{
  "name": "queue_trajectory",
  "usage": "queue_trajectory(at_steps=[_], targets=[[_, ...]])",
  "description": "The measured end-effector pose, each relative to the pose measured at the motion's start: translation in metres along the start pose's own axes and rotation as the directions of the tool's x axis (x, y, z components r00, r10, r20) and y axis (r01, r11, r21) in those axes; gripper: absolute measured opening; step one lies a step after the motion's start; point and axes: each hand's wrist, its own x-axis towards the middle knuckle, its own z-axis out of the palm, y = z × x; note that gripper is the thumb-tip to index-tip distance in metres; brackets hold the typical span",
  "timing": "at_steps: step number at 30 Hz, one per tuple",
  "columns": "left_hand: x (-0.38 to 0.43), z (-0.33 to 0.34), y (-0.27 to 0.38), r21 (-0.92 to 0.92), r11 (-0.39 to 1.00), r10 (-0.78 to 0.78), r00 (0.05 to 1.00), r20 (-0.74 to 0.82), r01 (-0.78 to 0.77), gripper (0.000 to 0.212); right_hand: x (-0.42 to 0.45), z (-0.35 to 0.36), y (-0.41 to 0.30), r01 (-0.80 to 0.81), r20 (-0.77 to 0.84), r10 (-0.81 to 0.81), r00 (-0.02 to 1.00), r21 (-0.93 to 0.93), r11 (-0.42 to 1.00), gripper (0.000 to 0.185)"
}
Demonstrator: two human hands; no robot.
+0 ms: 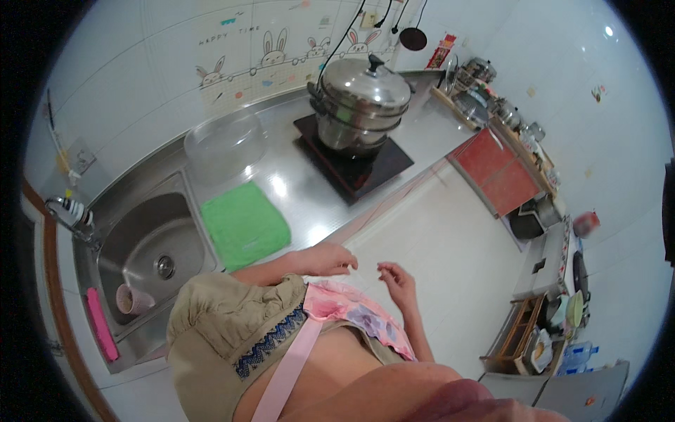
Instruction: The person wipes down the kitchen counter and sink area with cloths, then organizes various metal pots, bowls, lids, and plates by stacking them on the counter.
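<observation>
My left hand point(328, 259) hovers in front of the counter edge, fingers loosely bent and holding nothing that I can see. Just right of it, my right hand point(398, 284) is raised above the floor, its fingers slightly curled and also without an object. A folded green cloth point(247, 224) lies on the steel counter point(277, 184), close to my left forearm. Farther back, a lidded stainless steel steamer pot point(358, 108) stands on a black induction cooktop point(387, 166). Beside the cloth sits a clear plastic container point(227, 142).
At left is a steel sink point(153, 227) with a faucet point(74, 213) and a pink cup point(138, 300) lying inside. A pink strip-shaped item point(103, 324) rests along its edge. A red-topped cabinet point(495, 169), a wooden rack point(519, 332) and several pots line the right wall.
</observation>
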Motion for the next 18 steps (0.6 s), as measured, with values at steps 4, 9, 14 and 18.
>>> queue_trajectory(at_steps=[4,9,14,18], targets=[[0.043,-0.022,-0.018,-0.115,0.992,-0.043,0.995,0.085,0.053,0.023,0.024,-0.017,0.061,-0.165,0.072,0.164,0.984,0.001,0.986,0.020],[0.132,-0.039,-0.042,-0.137,0.990,0.039,0.992,0.122,-0.022,0.023,0.000,-0.057,0.142,-0.353,-0.072,0.362,0.929,0.113,0.929,0.023],[0.245,-0.031,-0.086,-0.043,0.989,0.146,0.979,0.140,-0.141,0.023,0.016,-0.109,0.127,-0.512,-0.271,0.627,0.730,0.390,0.765,0.022],[0.350,-0.027,-0.106,-0.094,0.994,0.079,0.978,0.194,-0.062,0.023,0.071,-0.188,0.202,-0.454,-0.270,0.561,0.782,0.371,0.811,0.021]])
